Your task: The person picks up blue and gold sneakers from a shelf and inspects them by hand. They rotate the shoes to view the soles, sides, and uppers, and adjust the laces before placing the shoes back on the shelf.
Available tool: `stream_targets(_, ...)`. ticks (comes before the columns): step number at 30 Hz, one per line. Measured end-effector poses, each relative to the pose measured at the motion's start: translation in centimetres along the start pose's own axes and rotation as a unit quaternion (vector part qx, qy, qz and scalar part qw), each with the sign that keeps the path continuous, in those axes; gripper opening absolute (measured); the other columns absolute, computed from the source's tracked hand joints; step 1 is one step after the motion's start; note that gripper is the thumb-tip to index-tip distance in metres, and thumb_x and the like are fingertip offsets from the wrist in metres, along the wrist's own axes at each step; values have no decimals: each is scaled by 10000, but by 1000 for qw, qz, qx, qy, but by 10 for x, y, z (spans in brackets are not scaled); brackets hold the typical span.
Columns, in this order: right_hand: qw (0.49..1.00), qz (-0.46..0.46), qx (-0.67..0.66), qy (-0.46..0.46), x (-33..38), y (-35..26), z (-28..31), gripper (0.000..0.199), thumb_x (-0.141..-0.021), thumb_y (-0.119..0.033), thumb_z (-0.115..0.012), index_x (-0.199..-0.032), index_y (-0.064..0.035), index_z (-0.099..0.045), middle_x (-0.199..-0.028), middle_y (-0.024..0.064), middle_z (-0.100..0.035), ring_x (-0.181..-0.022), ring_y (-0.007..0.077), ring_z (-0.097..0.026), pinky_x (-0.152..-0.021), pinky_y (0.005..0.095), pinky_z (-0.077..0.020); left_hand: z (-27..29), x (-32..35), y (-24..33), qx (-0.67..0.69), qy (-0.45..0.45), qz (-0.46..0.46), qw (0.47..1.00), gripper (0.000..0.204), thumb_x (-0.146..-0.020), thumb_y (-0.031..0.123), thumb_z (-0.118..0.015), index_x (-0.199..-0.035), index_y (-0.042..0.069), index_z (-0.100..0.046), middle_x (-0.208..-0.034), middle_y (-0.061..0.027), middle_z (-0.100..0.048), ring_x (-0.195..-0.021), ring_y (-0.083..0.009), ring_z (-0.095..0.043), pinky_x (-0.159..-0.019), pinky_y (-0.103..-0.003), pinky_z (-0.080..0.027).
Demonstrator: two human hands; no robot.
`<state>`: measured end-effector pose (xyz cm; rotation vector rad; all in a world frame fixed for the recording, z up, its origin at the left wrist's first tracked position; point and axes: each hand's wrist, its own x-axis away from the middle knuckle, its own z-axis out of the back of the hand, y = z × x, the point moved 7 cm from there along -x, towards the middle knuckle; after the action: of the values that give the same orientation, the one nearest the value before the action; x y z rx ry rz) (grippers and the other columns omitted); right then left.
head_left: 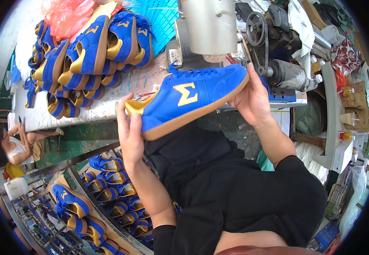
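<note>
A blue sneaker [193, 95] with a gum-brown sole, blue laces and a yellow emblem on its side is held up in front of me, sole tilted down toward my body. My left hand [130, 129] grips its heel by the yellow collar lining, thumb on the outside. Around the toe end my right hand [254, 97] is closed, with some fingers hidden behind the sole. Beyond the shoe, to the left, a pile of matching blue and yellow sneakers [84, 57] lies on the worktable [103, 104].
A metal cylinder [210, 25] stands at the back of the table, beside a belt-driven machine [273, 51]. Racks of similar sneakers [112, 178] are at lower left. A pink plastic bag [67, 17] lies behind the pile. Another person [18, 146] sits at far left.
</note>
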<state>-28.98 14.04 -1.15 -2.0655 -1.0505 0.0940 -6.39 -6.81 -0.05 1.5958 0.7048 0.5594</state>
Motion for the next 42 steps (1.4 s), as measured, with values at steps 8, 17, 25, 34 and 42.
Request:
stream_targets(8, 995, -81, 3, -50, -7, 66, -37, 471, -1062, -420, -401, -1235, -9, -555, -1113, 119, -656, -949, 221, -656, -825, 371, -540, 38, 107, -9, 142, 38, 23, 989, 810, -584, 55, -924, -1163, 124, -362, -1317, -157, -512, -1241, -246, -500, -1062, -382, -396)
stream_targets(17, 944, -209, 167, -191, 26, 144, -50, 262, -1023, -258, -499, -1160, -38, -529, -970, 115, -648, -736, 170, -651, -626, 297, -531, 93, -17, 158, -166, 251, -284, 910, 757, -761, 84, -846, -1320, 19, -339, -1186, -161, -546, -1074, -197, -576, -890, -327, -513)
stream_targets(25, 920, -259, 233, -179, 58, 182, -17, 237, -1009, -237, -530, -1120, -32, -574, -903, 94, -655, -688, 146, -639, -595, 269, -519, 113, -87, 172, -476, 351, -243, 768, 636, -784, 341, -766, -1261, -17, -546, -1067, -252, -682, -1004, -422, -660, -871, -497, -527)
stream_targets(34, 904, -268, 302, -139, 44, 205, 16, 182, -1000, -232, -531, -1029, -65, -597, -850, 58, -647, -632, 99, -598, -536, 227, -493, 192, 212, 187, -746, 546, 5, 381, 703, -755, 174, -687, -1405, 95, -430, -1434, -319, -326, -1342, -488, -315, -1105, -595, -250)
stream_targets(42, 882, -288, 326, -182, 33, 233, -24, 155, -982, -212, -547, -987, -68, -602, -828, 40, -642, -594, 82, -584, -507, 211, -476, 304, 367, 202, -481, 713, -44, 508, 430, -875, 322, -717, -1110, -19, -600, -1140, -198, -669, -913, -326, -692, -785, -431, -565)
